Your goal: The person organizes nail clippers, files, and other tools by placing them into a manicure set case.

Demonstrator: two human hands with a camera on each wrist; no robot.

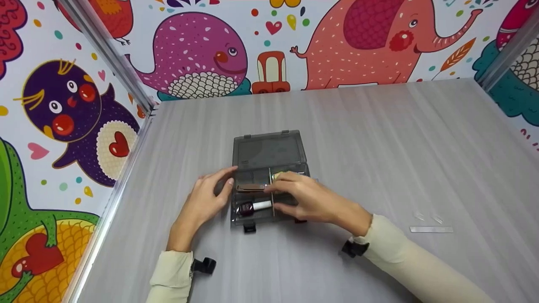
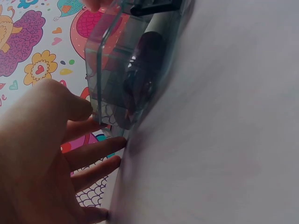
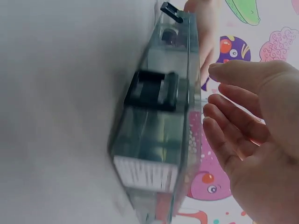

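Observation:
A grey see-through plastic organizer box (image 1: 252,219) lies on the table with its lid (image 1: 269,149) laid back. In its left half are a dark nail polish bottle (image 1: 246,208) with a white cap and a slim brownish metal item (image 1: 251,187), perhaps a nail clipper. My left hand (image 1: 206,195) rests at the box's left side, thumb by the wall, other fingers spread. Over the right half reaches my right hand (image 1: 311,198), fingertips overlapping the metal item's right end, thumb and fingers apart. Nothing shows between them in the right wrist view.
Yellow-green contents (image 1: 278,174) partly show in the box's right half under my hand. Two black latches hang at its front, one latch (image 1: 249,227) plainly visible. A clear strip (image 1: 431,229) and two small clear pieces lie at right. Cartoon-printed panels (image 1: 202,54) border the table.

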